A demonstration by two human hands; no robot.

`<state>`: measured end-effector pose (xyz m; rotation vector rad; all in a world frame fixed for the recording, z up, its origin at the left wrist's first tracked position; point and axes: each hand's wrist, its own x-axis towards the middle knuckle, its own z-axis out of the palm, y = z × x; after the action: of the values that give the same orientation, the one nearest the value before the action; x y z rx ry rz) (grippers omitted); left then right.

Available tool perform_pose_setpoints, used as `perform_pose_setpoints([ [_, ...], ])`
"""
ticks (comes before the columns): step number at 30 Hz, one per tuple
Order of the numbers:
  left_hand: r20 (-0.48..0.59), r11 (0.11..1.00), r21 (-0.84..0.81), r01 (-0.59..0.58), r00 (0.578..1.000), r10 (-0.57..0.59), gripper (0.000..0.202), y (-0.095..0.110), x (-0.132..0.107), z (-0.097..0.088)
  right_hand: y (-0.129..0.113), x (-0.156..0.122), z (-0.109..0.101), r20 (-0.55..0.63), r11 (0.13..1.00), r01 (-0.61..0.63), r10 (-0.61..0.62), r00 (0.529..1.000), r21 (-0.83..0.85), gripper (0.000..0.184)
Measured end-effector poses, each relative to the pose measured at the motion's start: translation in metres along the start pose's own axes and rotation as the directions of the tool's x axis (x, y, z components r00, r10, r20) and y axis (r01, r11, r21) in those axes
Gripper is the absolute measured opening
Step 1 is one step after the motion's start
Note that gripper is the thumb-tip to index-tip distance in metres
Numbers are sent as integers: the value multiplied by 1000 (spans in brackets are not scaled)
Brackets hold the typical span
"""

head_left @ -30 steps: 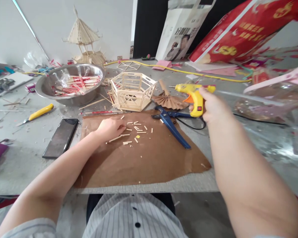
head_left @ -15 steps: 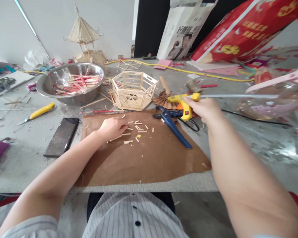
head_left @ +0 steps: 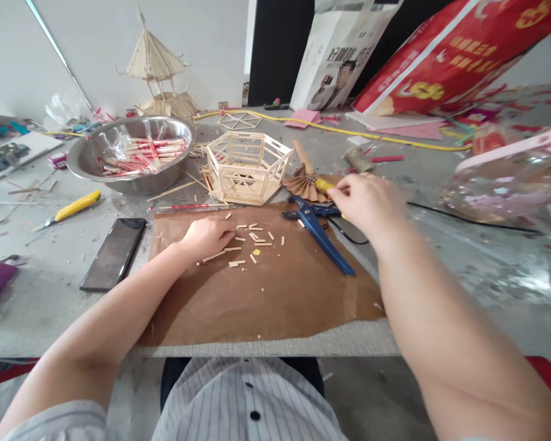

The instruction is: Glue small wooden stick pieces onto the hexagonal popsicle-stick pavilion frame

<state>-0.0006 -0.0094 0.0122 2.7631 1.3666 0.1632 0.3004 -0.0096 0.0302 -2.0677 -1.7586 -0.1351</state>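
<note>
My right hand [head_left: 370, 199] is closed over the yellow hot glue gun [head_left: 324, 185]. Its front end pokes out on the left, while the hand covers most of the body. Just left of that hand, blue-handled cutters [head_left: 321, 236] lie on the brown sheet [head_left: 275, 306]. My left hand [head_left: 210, 236] rests on the sheet with its fingers curled together; whatever they pinch, if anything, is hidden. Short cut pieces of wooden stick [head_left: 263, 244] are scattered beside its fingertips. Behind them stands a hexagonal stick frame [head_left: 250, 193].
A steel bowl [head_left: 80, 168] of sticks stands at left, near a yellow utility knife [head_left: 78, 205] and a phone [head_left: 114, 254]. Behind are a stick pagoda model [head_left: 153, 58], a yellow cord [head_left: 349, 130] and bags [head_left: 441, 61]. A brown paper fan [head_left: 307, 184] lies by the glue gun.
My right hand has shifted a little left and turned over the glue gun, now hiding its handle and the glue stick. The left hand has stayed nearly still.
</note>
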Motion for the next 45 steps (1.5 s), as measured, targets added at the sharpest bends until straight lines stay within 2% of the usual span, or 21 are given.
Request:
perform_pose_setpoints([
  [1,-1,1000,-5,0,1000,0,28,0,0,0,-9,-5,-1,-8,994,104,-104,995,39,20],
  [3,1,1000,-8,-1,1000,1,28,-1,0,0,-26,-14,0,80,946,280,-296,952,166,18],
  [6,4,1000,-7,-5,1000,5,27,-2,0,-1,-42,-23,6,265,879,414,-469,843,238,16],
  [14,26,1000,-28,7,1000,-6,27,-3,-1,-1,-39,-23,16,451,803,539,-591,668,255,16],
  [17,33,1000,-23,3,999,-2,26,-3,-1,-2,-41,-25,15,528,802,551,-579,622,231,14],
  [20,34,1000,-19,-9,999,10,26,-3,-1,-2,-46,-27,13,601,831,532,-512,613,165,11],
  [23,35,1000,-26,-16,999,17,26,-3,-1,-2,-48,-28,12,619,842,522,-481,621,131,9],
  [28,24,1000,-30,-9,1000,10,26,-4,-1,-1,-46,-28,14,587,834,538,-496,640,119,10],
  [37,22,995,-50,-86,996,88,21,3,-3,-6,-45,-26,20,541,838,535,-502,674,110,13],
  [45,69,999,-13,-49,996,50,25,6,-2,-2,-52,-28,19,494,834,530,-530,690,154,15],
])
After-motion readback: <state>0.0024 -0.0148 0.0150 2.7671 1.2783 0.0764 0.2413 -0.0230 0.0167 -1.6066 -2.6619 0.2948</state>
